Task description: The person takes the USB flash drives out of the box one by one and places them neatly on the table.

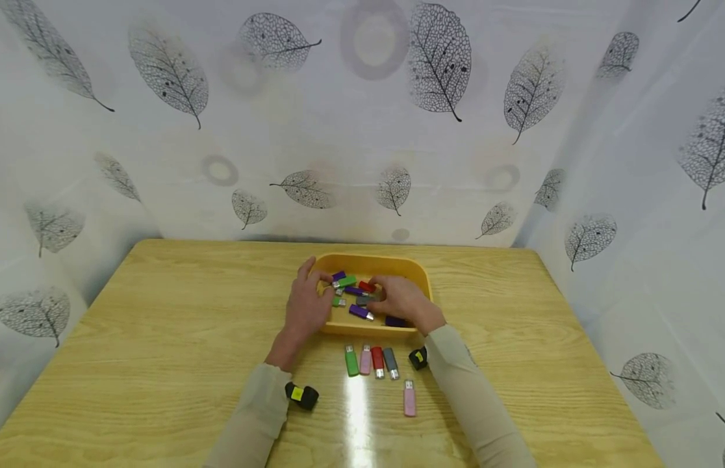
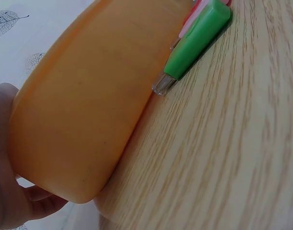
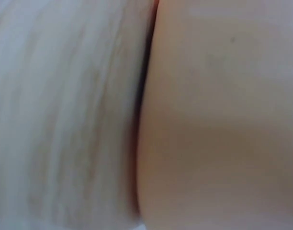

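Observation:
A yellow plastic tray (image 1: 368, 330) holds several USB sticks, among them a green stick (image 1: 346, 281), a purple stick (image 1: 360, 312), a red stick (image 1: 368, 286) and a grey stick (image 1: 364, 301). At the tray's left end, my left hand (image 1: 306, 302) grips the wall, with thumb and index finger over the rim and other fingers outside. My right hand (image 1: 400, 300) reaches over the right side into the tray. Its index finger is by the red stick and its thumb by the grey one, with a gap between them. The right wrist view shows only blurred close surfaces.
In front of the tray, a green stick (image 1: 351, 361), a pink stick (image 1: 365, 360), a red stick (image 1: 378, 362) and a grey stick (image 1: 390, 363) lie side by side on the wooden table (image 1: 193, 338). Another pink stick (image 1: 410, 398) lies nearer. A leaf-patterned curtain (image 1: 339, 130) hangs behind.

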Demonstrator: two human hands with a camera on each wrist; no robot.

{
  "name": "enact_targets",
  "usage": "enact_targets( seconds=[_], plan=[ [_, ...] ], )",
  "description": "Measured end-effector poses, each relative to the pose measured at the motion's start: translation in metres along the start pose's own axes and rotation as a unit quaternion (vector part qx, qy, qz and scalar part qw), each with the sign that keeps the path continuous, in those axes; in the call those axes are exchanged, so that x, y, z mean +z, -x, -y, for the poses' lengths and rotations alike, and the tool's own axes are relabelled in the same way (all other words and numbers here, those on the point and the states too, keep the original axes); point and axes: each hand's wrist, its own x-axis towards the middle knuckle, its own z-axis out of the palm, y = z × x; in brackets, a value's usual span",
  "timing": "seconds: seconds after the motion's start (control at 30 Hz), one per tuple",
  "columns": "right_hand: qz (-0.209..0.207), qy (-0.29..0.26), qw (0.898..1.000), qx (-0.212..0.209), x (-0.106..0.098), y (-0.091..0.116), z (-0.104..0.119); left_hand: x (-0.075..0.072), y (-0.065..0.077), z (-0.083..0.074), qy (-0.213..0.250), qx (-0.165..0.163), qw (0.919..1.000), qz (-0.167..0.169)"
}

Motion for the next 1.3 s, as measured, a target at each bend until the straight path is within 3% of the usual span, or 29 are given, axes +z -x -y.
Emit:
enact_targets(
  seconds=[0.4,0.57,0.93,1.3],
  plan=[
    [-0.010,-0.017,1.000,0.011,0.0001,-0.0008,-0.0005,0.0009,0.0001,-0.0006,-0.001,-0.003,1.0000,0.001],
    [-0.019,0.010,1.000,0.015,-0.0009,-0.0010,0.0010,0.0013,0.0004,-0.0002,-0.002,-0.001,1.0000,-0.003],
    [-0.030,0.038,0.997,-0.060,0.0017,-0.0003,-0.0006,0.0011,0.0008,0.0010,0.005,0.002,1.0000,-0.003],
    [-0.022,-0.012,1.000,-0.006,0.0016,0.0003,-0.0002,0.0013,0.0012,0.0011,0.010,-0.005,0.9999,-0.001]
  ],
)
